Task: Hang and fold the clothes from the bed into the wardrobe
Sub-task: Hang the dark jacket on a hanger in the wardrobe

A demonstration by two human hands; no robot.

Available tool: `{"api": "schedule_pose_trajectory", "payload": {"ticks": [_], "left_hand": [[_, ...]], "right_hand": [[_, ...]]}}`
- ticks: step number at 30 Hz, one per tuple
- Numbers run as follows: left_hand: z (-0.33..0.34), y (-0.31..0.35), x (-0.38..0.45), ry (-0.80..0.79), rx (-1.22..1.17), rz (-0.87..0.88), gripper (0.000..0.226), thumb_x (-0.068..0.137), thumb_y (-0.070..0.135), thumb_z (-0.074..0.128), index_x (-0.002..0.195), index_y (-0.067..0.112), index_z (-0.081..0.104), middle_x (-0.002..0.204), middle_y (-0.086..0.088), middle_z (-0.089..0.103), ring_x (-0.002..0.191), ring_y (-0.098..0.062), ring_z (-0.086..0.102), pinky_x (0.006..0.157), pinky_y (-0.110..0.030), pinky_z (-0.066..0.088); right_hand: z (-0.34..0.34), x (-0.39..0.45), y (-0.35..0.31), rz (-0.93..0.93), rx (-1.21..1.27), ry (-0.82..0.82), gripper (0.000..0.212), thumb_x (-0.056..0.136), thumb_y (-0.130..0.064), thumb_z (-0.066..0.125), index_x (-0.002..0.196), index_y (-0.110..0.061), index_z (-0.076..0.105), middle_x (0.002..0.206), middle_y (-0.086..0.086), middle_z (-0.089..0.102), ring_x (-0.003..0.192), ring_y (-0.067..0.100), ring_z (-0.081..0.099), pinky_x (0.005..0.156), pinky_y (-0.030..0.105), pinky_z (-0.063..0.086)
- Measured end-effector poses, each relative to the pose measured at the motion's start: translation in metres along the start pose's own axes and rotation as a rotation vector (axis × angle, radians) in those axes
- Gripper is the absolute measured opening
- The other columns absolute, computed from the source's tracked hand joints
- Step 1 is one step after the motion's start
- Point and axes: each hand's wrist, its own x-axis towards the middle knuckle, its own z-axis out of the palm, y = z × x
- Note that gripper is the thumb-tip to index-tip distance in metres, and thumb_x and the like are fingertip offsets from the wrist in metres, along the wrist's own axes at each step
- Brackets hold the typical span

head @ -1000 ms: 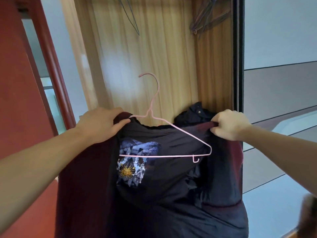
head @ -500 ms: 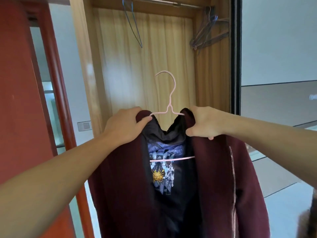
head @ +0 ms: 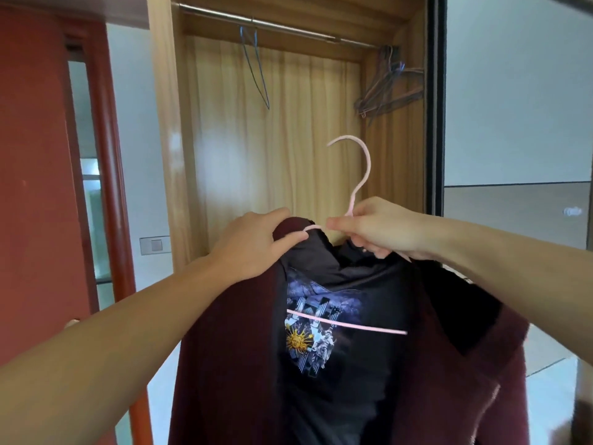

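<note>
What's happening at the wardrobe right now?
A person is holding a maroon jacket on a pink hanger in front of the open wardrobe. The right hand grips the hanger at its neck; the left hand holds the jacket's shoulder. A black printed shirt shows inside. The hook is below the rail, not yet on it.

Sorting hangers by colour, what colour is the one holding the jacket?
Pale pink hanger, clearest in the head view.

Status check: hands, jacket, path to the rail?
Right hand pinches pink hanger neck; left hand holds maroon jacket shoulder. Hook below rail, unhung. Nothing between.
</note>
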Motion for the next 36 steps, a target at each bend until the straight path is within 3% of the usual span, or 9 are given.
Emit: {"api": "schedule_pose_trajectory", "payload": {"ticks": [4, 8, 11, 15, 19, 26, 30, 33, 36], "left_hand": [[-0.007, -0.027, -0.01, -0.295, 0.009, 0.035, 0.027, 0.097, 0.04, 0.053, 0.118, 0.024, 0.056, 0.095, 0.0, 0.069, 0.084, -0.017, 0.062, 0.074, -0.034, 0.047], [-0.011, -0.046, -0.024, -0.42, 0.138, 0.014, 0.037, 0.098, 0.026, 0.049, 0.135, 0.026, 0.046, 0.116, 0.002, 0.057, 0.097, -0.014, 0.053, 0.076, -0.028, 0.038], [-0.011, -0.046, -0.026, -0.372, 0.335, 0.023, 0.034, 0.095, 0.033, 0.05, 0.13, 0.032, 0.051, 0.11, 0.004, 0.055, 0.098, -0.019, 0.055, 0.077, -0.033, 0.046], [-0.016, -0.043, -0.009, -0.386, 0.299, -0.02, 0.021, 0.09, 0.022, 0.053, 0.107, 0.024, 0.066, 0.093, 0.004, 0.065, 0.089, -0.02, 0.06, 0.07, -0.033, 0.048], [-0.013, -0.031, 0.011, -0.271, 0.295, -0.011, 0.019, 0.089, 0.017, 0.054, 0.101, 0.019, 0.068, 0.089, 0.003, 0.055, 0.087, -0.022, 0.058, 0.072, -0.036, 0.049], [0.01, -0.02, 0.005, -0.364, 0.245, -0.045, 0.014, 0.083, 0.016, 0.058, 0.093, 0.017, 0.068, 0.087, -0.002, 0.063, 0.085, -0.024, 0.06, 0.068, -0.032, 0.046], [0.012, 0.003, 0.006, -0.197, 0.116, -0.094, 0.01, 0.082, 0.013, 0.057, 0.081, 0.013, 0.067, 0.079, -0.001, 0.06, 0.08, -0.023, 0.06, 0.067, -0.033, 0.047], [0.012, 0.022, 0.013, -0.051, 0.05, -0.085, 0.014, 0.081, 0.017, 0.057, 0.086, 0.014, 0.069, 0.084, -0.002, 0.064, 0.08, -0.023, 0.059, 0.069, -0.035, 0.05], [0.002, 0.023, 0.019, -0.149, 0.169, -0.094, 0.015, 0.083, 0.024, 0.057, 0.091, 0.021, 0.068, 0.09, 0.002, 0.059, 0.088, -0.023, 0.059, 0.069, -0.035, 0.049]], "right_hand": [[0.002, -0.001, 0.002, 0.066, -0.002, -0.035, 0.033, 0.099, -0.033, 0.052, 0.085, -0.005, 0.064, 0.055, 0.002, 0.038, 0.041, 0.015, 0.027, 0.042, 0.027, 0.022], [0.001, -0.004, -0.001, 0.065, -0.01, -0.05, 0.028, 0.098, -0.032, 0.054, 0.095, -0.01, 0.071, 0.055, -0.002, 0.046, 0.039, 0.012, 0.031, 0.04, 0.024, 0.024], [0.004, -0.007, -0.004, 0.051, -0.009, -0.046, 0.026, 0.098, -0.028, 0.055, 0.093, -0.008, 0.072, 0.055, -0.002, 0.047, 0.036, 0.011, 0.03, 0.038, 0.022, 0.024], [0.009, -0.021, -0.008, 0.077, -0.07, -0.098, 0.02, 0.096, -0.022, 0.056, 0.092, -0.01, 0.072, 0.059, 0.003, 0.047, 0.038, 0.014, 0.029, 0.037, 0.021, 0.023], [0.014, -0.035, -0.008, 0.102, -0.05, -0.144, 0.02, 0.098, -0.017, 0.053, 0.093, -0.007, 0.069, 0.05, 0.001, 0.041, 0.035, 0.013, 0.025, 0.035, 0.019, 0.021], [0.007, -0.037, 0.007, 0.16, 0.069, 0.066, 0.025, 0.098, -0.012, 0.047, 0.089, -0.01, 0.07, 0.058, 0.007, 0.038, 0.041, 0.016, 0.025, 0.039, 0.021, 0.02], [0.012, -0.029, 0.001, 0.143, 0.089, 0.156, 0.022, 0.098, -0.015, 0.05, 0.09, -0.007, 0.068, 0.061, 0.009, 0.038, 0.039, 0.017, 0.026, 0.038, 0.02, 0.021], [0.016, -0.022, -0.009, 0.162, 0.15, 0.188, 0.022, 0.097, -0.014, 0.051, 0.088, 0.001, 0.065, 0.073, 0.013, 0.039, 0.046, 0.017, 0.026, 0.044, 0.025, 0.018], [0.017, -0.019, -0.013, 0.17, 0.178, 0.215, 0.024, 0.096, -0.014, 0.051, 0.097, 0.007, 0.064, 0.078, 0.014, 0.041, 0.048, 0.017, 0.028, 0.043, 0.025, 0.019]]}}
